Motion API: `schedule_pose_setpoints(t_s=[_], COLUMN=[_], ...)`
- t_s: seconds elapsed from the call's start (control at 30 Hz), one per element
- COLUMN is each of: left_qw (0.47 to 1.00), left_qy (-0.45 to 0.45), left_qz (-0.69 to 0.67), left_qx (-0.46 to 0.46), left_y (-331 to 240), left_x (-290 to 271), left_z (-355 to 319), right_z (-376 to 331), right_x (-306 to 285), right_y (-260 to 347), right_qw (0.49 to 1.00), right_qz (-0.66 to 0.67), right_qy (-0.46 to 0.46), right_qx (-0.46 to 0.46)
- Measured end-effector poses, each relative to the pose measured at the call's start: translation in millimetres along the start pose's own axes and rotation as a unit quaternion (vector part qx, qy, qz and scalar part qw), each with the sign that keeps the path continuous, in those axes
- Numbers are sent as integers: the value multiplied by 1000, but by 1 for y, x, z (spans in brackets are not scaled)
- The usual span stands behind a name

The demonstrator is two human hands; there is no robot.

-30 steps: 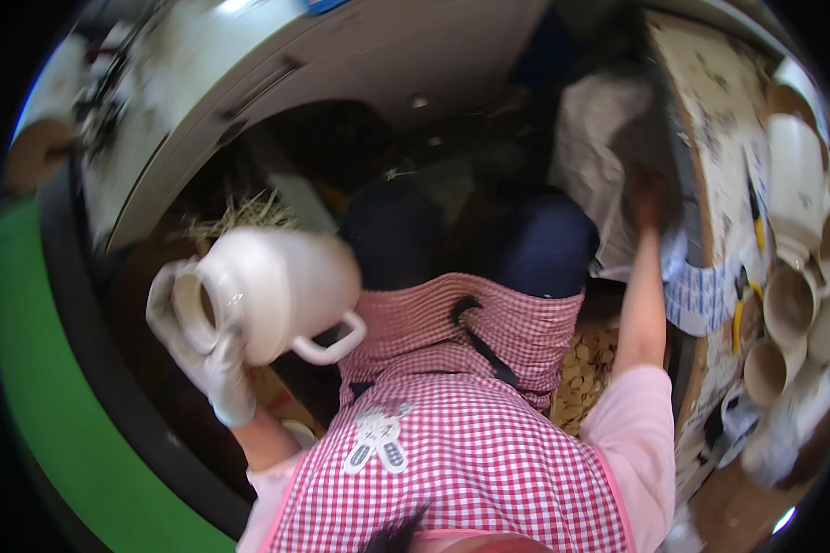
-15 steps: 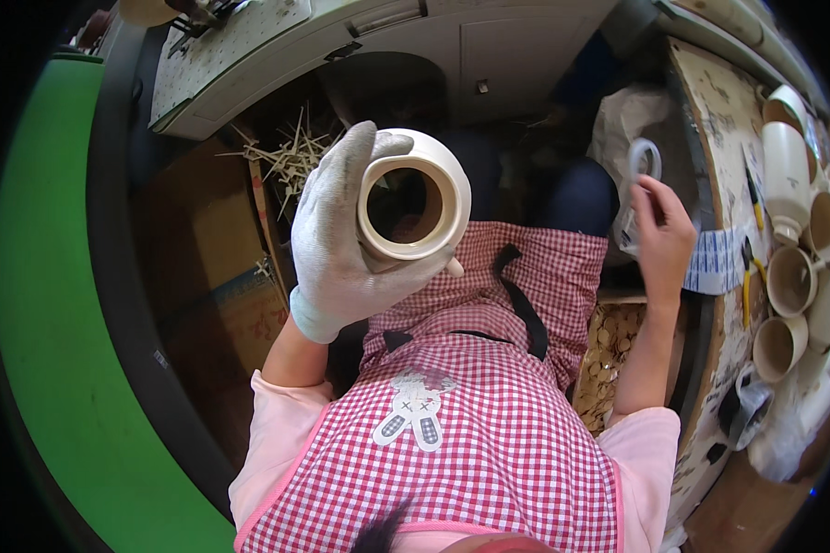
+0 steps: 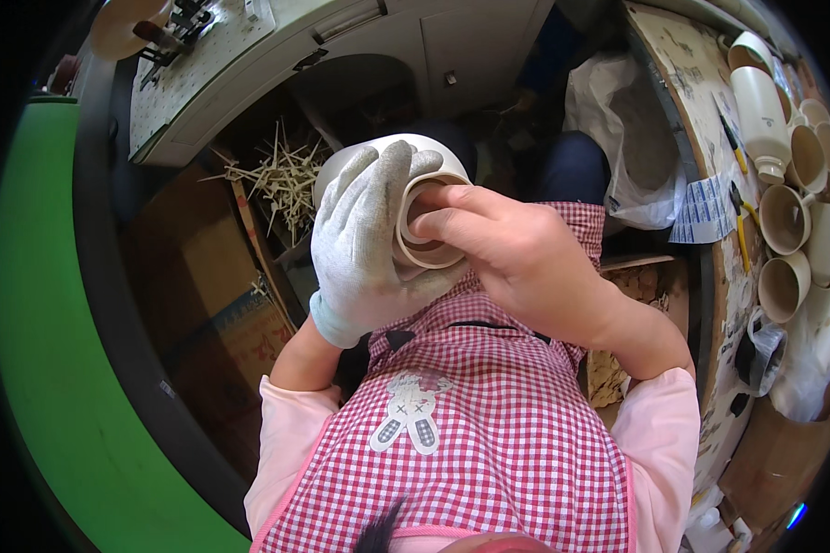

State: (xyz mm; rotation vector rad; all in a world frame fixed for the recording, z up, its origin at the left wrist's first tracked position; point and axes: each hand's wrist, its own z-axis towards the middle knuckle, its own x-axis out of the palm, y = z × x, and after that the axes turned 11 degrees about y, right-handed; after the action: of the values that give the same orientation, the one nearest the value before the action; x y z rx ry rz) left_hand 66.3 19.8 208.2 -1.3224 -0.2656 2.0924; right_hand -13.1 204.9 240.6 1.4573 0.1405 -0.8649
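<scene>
My left hand (image 3: pixel 364 240), in a pale knit glove, is wrapped round a cream-white, round-bodied vessel (image 3: pixel 334 170) held above my lap. Its open mouth is tilted toward me and to the right. My bare right hand (image 3: pixel 539 263) reaches into that mouth, thumb and fingers pinched on a pale ring (image 3: pixel 417 243) just inside the rim. The fingers cover part of the ring, so how far it sits in the neck I cannot tell.
On the right, a worn bench (image 3: pixel 687 92) carries a white bottle (image 3: pixel 761 115), several cream mugs (image 3: pixel 784 221), yellow-handled pliers (image 3: pixel 741 230) and a blue-white sheet (image 3: pixel 704 212). A plastic bag (image 3: pixel 609 129) hangs beside it. Thin sticks (image 3: pixel 286 180) pile up at the left, near a green surface (image 3: pixel 41 304).
My right hand has come from the right side with the ring and put it into the vessel's mouth. The left hand has tilted the vessel so its mouth turns toward the right.
</scene>
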Motion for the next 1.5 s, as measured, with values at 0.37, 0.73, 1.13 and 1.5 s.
schedule_pose_setpoints(t_s=[0.37, 0.73, 1.13, 1.5], left_qw=[999, 991, 582, 496], left_qy=[25, 126, 27, 175], left_qz=[13, 28, -772, -835], left_qx=[25, 45, -254, -160], left_y=[-8, 7, 37, 122], left_x=[3, 1, 38, 118], left_z=[16, 46, -17, -19], right_z=[8, -7, -15, 358], right_x=[-18, -33, -126, -82], right_y=[-19, -27, -52, -2], right_qw=[958, 996, 968, 928], right_qz=[-269, -41, 98, -371], right_qy=[86, 55, -76, -9], right_qx=[-48, 59, 217, -31])
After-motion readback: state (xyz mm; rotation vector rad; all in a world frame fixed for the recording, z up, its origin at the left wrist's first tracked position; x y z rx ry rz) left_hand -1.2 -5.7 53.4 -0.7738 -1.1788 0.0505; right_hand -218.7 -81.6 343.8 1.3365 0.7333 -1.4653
